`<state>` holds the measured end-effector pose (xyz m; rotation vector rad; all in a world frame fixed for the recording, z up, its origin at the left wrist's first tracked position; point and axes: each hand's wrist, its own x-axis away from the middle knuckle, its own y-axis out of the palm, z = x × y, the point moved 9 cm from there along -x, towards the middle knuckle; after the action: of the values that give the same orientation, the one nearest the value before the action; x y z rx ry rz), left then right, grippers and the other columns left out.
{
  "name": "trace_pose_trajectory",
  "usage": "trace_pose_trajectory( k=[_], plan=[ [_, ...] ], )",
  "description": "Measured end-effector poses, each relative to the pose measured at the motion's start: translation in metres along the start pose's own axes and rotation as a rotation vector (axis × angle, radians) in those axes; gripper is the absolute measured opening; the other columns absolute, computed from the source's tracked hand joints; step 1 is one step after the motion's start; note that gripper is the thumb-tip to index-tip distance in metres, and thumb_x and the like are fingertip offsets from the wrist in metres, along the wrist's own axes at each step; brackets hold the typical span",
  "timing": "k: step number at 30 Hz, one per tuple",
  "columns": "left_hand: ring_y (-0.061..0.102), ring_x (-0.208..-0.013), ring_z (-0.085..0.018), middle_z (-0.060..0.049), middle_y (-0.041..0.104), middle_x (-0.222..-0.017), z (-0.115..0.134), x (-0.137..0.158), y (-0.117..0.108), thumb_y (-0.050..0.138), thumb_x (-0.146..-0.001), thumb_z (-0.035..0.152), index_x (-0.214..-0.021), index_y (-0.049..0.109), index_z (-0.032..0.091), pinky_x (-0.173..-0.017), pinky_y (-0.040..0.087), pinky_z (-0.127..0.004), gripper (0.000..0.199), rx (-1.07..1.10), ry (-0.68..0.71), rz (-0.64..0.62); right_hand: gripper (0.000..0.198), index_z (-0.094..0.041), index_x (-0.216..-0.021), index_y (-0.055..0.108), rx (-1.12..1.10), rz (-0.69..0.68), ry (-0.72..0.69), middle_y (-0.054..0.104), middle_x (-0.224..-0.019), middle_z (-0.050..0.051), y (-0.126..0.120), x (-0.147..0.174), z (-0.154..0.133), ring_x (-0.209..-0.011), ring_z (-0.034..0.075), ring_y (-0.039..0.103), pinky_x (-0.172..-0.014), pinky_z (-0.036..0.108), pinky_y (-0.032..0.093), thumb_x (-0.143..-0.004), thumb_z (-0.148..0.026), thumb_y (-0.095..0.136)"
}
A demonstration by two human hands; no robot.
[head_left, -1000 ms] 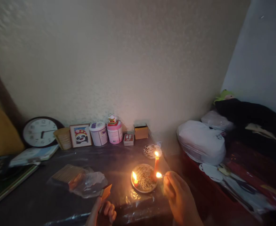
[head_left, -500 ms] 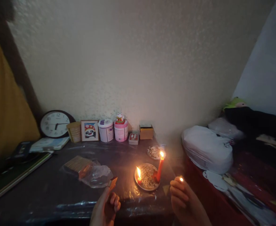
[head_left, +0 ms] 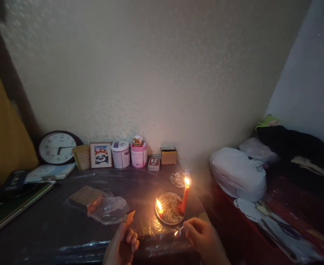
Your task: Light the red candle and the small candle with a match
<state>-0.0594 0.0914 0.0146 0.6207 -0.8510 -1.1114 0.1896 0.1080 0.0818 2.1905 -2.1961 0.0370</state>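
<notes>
Pinching a spent match (head_left: 179,230) just near of the brass plate (head_left: 169,222), the right hand (head_left: 203,237) seems done lighting both candles; the left hand (head_left: 122,246) grips a matchbox (head_left: 129,217). Next likely calls for dropping the match onto the plate.

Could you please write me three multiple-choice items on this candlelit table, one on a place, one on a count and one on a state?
1. Where does the clock stand?
A. against the wall at far left
B. beside the round tray
C. on the bags at right

2. How many flames burn on the round tray?
A. one
B. two
C. four

3. What does the right hand pinch?
A. a match
B. a spoon
C. nothing

Answers: 1 A, it leans behind the books; 2 B, the tall red candle and a short stub; 3 A, a thin stick with a glowing tip.
</notes>
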Motion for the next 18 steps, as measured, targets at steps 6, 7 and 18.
trace_pose_trajectory(
  k=[6,7,18],
  plan=[
    [0.041,-0.044,-0.009,0.006,0.046,-0.045,0.000,-0.001,-0.002,0.088,-0.044,0.042,-0.057,0.067,0.017,-0.039,0.038,-0.022,0.035,0.010,-0.009,0.019,0.042,-0.016,-0.052,0.052,-0.043,-0.012,0.036,0.044,-0.044,-0.007,0.005,0.000,0.004,-0.038,0.004,0.031,-0.039,0.018,0.019,-0.063,-0.053,0.071],
    [0.041,-0.044,-0.009,0.005,0.046,-0.045,0.000,-0.002,-0.003,0.088,-0.044,0.042,-0.052,0.063,0.018,-0.039,0.038,-0.022,0.035,0.023,-0.011,0.016,0.042,-0.016,-0.053,0.053,-0.015,-0.009,0.029,0.045,-0.044,-0.007,0.005,0.000,0.003,-0.038,0.004,0.033,-0.039,0.018,0.020,-0.063,-0.053,0.070],
    [0.042,-0.038,-0.008,0.006,0.047,-0.040,-0.004,-0.009,-0.003,0.090,-0.041,0.040,-0.041,0.052,0.018,-0.036,0.035,-0.021,0.044,0.044,-0.061,-0.034,0.043,-0.016,-0.053,0.055,0.061,0.009,-0.002,0.044,-0.042,-0.007,-0.004,-0.006,0.014,-0.037,0.004,0.032,-0.037,0.018,0.020,-0.066,-0.055,0.068]
  ],
)
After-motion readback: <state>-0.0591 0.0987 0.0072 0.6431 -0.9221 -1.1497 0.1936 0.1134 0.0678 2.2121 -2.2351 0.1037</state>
